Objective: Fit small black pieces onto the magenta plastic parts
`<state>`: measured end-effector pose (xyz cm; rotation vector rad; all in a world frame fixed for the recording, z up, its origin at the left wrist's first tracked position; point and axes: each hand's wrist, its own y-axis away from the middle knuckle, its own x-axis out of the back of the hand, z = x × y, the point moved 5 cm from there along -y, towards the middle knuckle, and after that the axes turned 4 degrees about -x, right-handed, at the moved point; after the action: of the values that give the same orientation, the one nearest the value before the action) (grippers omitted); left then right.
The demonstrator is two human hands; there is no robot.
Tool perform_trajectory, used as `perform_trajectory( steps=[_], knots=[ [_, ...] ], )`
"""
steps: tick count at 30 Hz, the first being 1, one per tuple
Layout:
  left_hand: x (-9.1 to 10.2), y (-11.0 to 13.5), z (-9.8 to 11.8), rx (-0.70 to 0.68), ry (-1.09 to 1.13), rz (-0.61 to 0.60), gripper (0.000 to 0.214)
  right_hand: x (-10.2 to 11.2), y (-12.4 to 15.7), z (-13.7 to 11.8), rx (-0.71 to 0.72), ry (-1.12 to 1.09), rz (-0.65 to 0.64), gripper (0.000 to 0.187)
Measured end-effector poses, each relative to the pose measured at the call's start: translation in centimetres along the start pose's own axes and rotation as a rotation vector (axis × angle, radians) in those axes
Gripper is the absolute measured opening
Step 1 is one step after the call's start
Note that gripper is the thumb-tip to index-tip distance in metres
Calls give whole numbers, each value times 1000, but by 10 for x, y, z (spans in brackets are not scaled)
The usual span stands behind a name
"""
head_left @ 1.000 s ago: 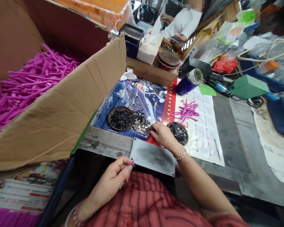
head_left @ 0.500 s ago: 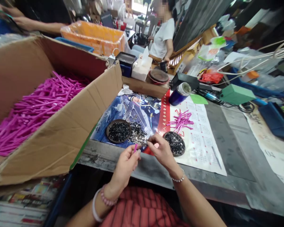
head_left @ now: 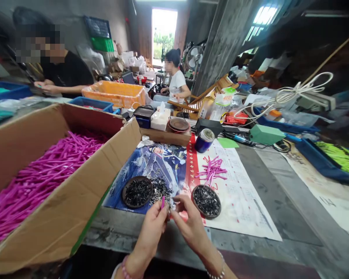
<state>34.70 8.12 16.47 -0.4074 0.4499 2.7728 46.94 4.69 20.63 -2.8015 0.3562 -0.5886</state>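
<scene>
My left hand point(head_left: 151, 226) is closed around a short pink-purple strip point(head_left: 163, 202), whose end sticks up between thumb and fingers. Bent in a pinch, my right hand point(head_left: 192, 226) meets the left fingertips; whatever it holds is too small or hidden to name. Just beyond the hands lies a loose pile of small shiny and black pieces point(head_left: 161, 189). To its left sits a round dish of black pieces point(head_left: 137, 192), and a second dish of dark pieces point(head_left: 206, 201) is right of my right hand. Several pink-purple strips point(head_left: 212, 170) lie on the calendar sheet behind that dish.
A large cardboard box point(head_left: 75, 190) full of pink-purple strips stands at the left. Behind are an orange crate point(head_left: 116, 95), a tissue box point(head_left: 160, 118) and a blue jar point(head_left: 204, 141). Two other people sit further back. A blue tray point(head_left: 331, 164) holds yellow-green strips at the right.
My view has tilted up, showing more of the room. My right hand has come from above the loose pile to the left fingertips. The left hand still grips the strip.
</scene>
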Motion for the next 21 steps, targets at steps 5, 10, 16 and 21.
perform_trajectory(
  steps=[5,10,16,21],
  knots=[
    [-6,8,2,66,-44,-84,52,7,3,-4,84,47,-131,28],
    [-11,15,3,127,-52,-144,48,12,8,-6,38,69,-205,10],
    [-10,27,-6,337,96,-209,51,19,20,-13,86,126,-210,16],
    [-15,35,-3,368,150,-258,48,26,34,-15,199,314,-103,23]
  ],
)
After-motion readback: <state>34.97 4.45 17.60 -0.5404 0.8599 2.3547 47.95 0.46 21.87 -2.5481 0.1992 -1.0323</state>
